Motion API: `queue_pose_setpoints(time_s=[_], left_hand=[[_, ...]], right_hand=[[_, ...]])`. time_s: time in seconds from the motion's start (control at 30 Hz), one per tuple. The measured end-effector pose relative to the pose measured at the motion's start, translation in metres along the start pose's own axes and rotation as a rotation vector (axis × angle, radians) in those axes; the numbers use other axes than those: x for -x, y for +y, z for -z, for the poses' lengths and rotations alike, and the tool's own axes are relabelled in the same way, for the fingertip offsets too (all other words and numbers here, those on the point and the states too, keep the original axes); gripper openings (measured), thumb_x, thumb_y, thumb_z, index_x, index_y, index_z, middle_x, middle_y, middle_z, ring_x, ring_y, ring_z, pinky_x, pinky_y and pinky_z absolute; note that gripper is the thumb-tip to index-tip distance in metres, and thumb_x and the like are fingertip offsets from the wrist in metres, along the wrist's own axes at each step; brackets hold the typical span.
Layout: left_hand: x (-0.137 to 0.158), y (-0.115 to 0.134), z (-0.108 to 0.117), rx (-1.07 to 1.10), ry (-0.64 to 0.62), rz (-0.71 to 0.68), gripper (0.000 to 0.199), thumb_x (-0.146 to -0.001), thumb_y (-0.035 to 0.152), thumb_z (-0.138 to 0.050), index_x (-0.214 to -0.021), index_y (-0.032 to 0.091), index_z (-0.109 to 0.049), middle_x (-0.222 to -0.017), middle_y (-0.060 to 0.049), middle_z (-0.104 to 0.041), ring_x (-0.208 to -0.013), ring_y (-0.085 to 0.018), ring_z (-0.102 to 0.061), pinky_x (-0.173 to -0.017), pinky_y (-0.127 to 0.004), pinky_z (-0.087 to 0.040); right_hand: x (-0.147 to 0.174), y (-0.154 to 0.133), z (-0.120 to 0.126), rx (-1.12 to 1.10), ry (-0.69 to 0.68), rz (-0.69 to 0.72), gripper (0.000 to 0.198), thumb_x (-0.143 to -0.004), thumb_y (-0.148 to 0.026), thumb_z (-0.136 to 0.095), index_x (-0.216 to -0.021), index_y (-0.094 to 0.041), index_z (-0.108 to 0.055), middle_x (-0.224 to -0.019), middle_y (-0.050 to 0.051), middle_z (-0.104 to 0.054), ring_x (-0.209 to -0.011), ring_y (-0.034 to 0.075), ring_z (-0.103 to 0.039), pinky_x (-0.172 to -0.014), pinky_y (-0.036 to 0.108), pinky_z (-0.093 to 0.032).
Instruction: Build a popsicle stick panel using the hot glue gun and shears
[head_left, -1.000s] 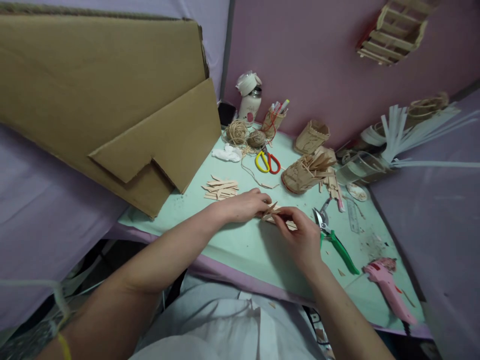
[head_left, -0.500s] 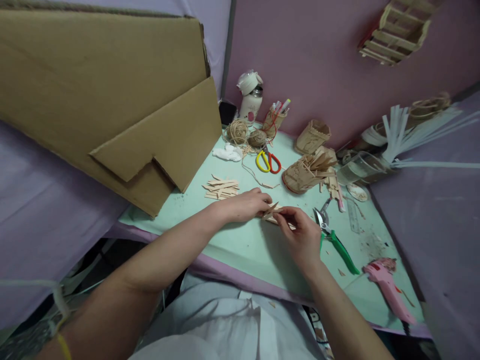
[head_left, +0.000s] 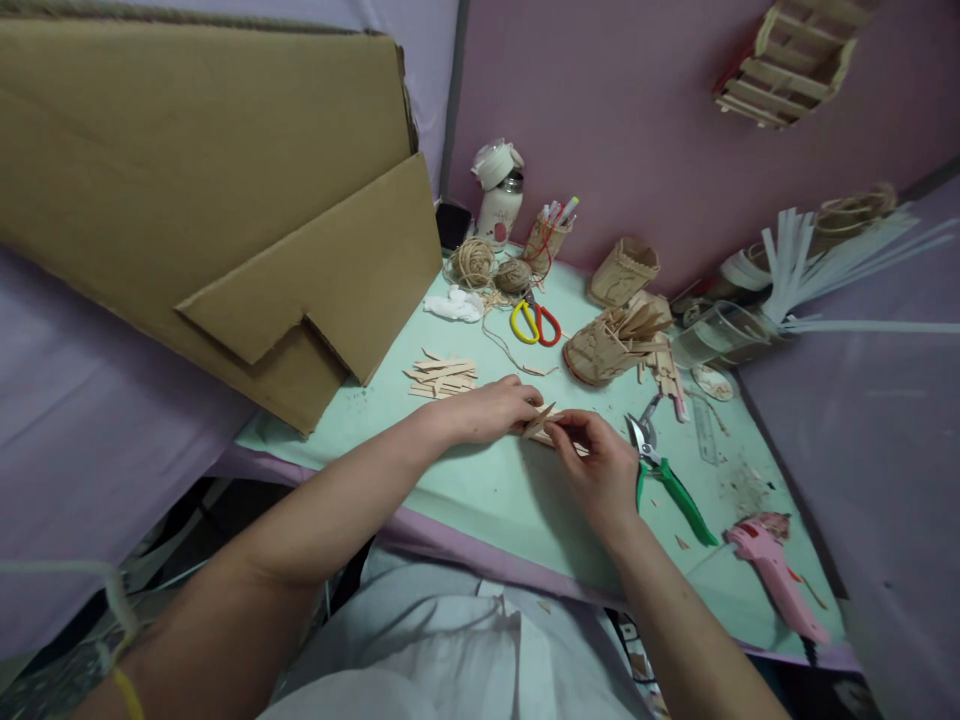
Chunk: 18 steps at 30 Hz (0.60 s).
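Observation:
Small wooden sticks (head_left: 538, 426) lie together on the pale green tabletop between my hands. My left hand (head_left: 504, 408) rests over their left end with its fingers bent down on them. From the right, my right hand (head_left: 598, 462) pinches a thin pointed piece of wood between thumb and fingertips, just above the sticks. The fingers partly cover this work. A pile of cut wooden sticks (head_left: 442, 375) lies beyond my left wrist. Green-handled pruning shears (head_left: 679, 495) lie open to the right of my right hand.
A pink glue gun (head_left: 780, 580) lies at the right edge. Behind are scissors (head_left: 535, 322), a twine ball (head_left: 474, 262), a stick-filled wooden cup (head_left: 604, 347) and a white bottle (head_left: 499, 205). A large cardboard sheet (head_left: 225, 180) stands at left.
Almost nothing differs. The view has shifted very slightly, and both hands stay at the sticks in nearly the same pose.

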<state>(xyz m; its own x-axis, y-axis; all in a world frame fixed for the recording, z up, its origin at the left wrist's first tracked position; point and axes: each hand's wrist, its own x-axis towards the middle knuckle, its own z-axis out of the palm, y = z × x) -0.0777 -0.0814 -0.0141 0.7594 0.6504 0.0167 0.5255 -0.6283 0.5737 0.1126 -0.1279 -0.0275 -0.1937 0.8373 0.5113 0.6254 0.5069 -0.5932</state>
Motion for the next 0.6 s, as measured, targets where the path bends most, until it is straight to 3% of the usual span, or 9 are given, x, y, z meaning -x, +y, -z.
queue_pose_setpoints(time_s=[0.27,0.6], left_hand=[[-0.0001,0.0019,0.0009,-0.052,-0.008,0.007,0.018,-0.083,0.019,-0.061,-0.101,0.018,-0.063,-0.123,-0.007,-0.057,-0.114,-0.024,-0.044,-0.095,-0.031,-0.038],[-0.0019,-0.0006,-0.0053,-0.120,0.047,-0.020,0.010,-0.089,0.023,-0.058,-0.093,0.017,-0.065,-0.118,-0.008,-0.060,-0.110,-0.023,-0.048,-0.093,-0.032,-0.040]], right_hand=[[0.0008,-0.0020,-0.0002,0.020,-0.012,0.047,0.004,-0.089,-0.024,-0.061,-0.092,-0.022,-0.062,-0.085,0.003,-0.072,-0.071,0.018,-0.069,-0.065,0.032,-0.058],[-0.0021,-0.0039,-0.0011,0.085,-0.027,0.101,0.003,-0.088,-0.022,-0.060,-0.091,-0.022,-0.057,-0.082,0.002,-0.066,-0.073,0.017,-0.064,-0.068,0.031,-0.052]])
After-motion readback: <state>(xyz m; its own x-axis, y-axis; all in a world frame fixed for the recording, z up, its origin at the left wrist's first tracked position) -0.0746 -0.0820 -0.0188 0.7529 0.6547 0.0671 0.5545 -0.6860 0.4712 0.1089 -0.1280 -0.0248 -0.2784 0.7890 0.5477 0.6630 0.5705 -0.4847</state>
